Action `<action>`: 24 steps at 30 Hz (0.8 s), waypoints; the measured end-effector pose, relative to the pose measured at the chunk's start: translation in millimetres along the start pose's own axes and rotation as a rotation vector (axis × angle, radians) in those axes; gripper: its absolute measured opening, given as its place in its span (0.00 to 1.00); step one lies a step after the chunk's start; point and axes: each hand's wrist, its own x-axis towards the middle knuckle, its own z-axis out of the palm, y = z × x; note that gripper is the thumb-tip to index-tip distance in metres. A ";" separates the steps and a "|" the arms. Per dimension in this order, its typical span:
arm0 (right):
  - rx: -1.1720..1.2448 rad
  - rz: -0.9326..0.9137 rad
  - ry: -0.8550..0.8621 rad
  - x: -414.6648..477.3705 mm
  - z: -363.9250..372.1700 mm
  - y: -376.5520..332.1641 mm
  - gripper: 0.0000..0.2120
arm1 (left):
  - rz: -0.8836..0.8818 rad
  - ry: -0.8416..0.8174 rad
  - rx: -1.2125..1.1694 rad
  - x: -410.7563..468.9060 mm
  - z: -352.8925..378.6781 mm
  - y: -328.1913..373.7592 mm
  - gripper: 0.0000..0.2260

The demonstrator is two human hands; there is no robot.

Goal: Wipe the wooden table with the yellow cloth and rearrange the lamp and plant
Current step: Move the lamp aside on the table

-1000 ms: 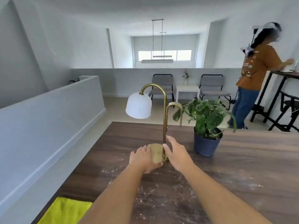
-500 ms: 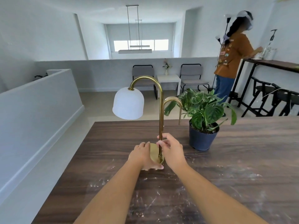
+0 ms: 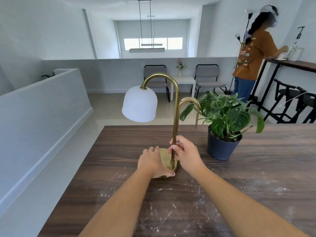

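A brass lamp [image 3: 175, 106] with a white dome shade [image 3: 139, 104] stands near the middle of the dark wooden table [image 3: 266, 165]. My left hand [image 3: 152, 162] wraps the left side of its round base. My right hand [image 3: 185, 153] is closed around the lower stem. Just right of the lamp stands a leafy green plant [image 3: 224, 113] in a dark blue pot [image 3: 220, 148]. White dusty smears [image 3: 171, 214] cover the near part of the tabletop. The yellow cloth is out of view.
The table's left edge drops to a pale floor beside a low grey wall [image 3: 37, 113]. Beyond the far edge are two chairs and a small white table [image 3: 183, 81]. A person in an orange shirt [image 3: 253, 53] stands at a high table at the back right.
My right hand went from open beside the lamp to closed around its stem. The view tilted up and right, so the yellow cloth at the lower left left the frame.
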 end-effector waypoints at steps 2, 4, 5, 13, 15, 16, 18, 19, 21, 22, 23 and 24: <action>0.016 -0.003 -0.015 6.4 6.2 -10.0 0.14 | -0.013 0.025 -0.001 4.7 -6.4 -9.5 0.56; 0.034 -0.018 -0.024 17.2 15.0 -21.2 0.13 | -0.020 0.040 -0.004 12.8 -16.5 -21.4 0.56; 0.037 -0.022 -0.031 22.3 19.5 -25.9 0.12 | -0.024 0.048 -0.001 16.7 -20.4 -27.0 0.56; 0.132 -0.056 -0.097 99.2 93.2 -62.4 0.09 | -0.077 0.141 0.050 77.4 -61.4 -107.9 0.55; 0.131 -0.079 -0.105 116.2 111.3 -65.7 0.10 | -0.087 0.165 0.054 90.8 -65.9 -127.7 0.53; 0.134 -0.085 -0.114 124.6 120.0 -66.5 0.11 | -0.093 0.173 0.055 98.0 -66.7 -137.6 0.53; 0.134 -0.083 -0.129 140.8 136.2 -65.9 0.12 | -0.111 0.178 0.049 111.8 -66.4 -154.7 0.54; 0.125 -0.083 -0.139 147.8 143.4 -65.7 0.12 | -0.120 0.175 0.043 118.3 -65.3 -162.4 0.54; 0.095 -0.084 -0.162 158.8 154.5 -64.0 0.11 | -0.131 0.162 0.036 127.1 -62.4 -173.5 0.54; 0.084 -0.082 -0.169 163.5 159.6 -63.0 0.10 | -0.134 0.154 0.037 130.9 -61.1 -178.6 0.54; 0.077 -0.082 -0.175 167.1 163.6 -62.5 0.10 | -0.138 0.147 0.037 134.0 -59.8 -182.9 0.54; 0.072 -0.082 -0.180 170.4 166.7 -61.6 0.10 | -0.144 0.141 0.035 137.3 -58.7 -187.0 0.54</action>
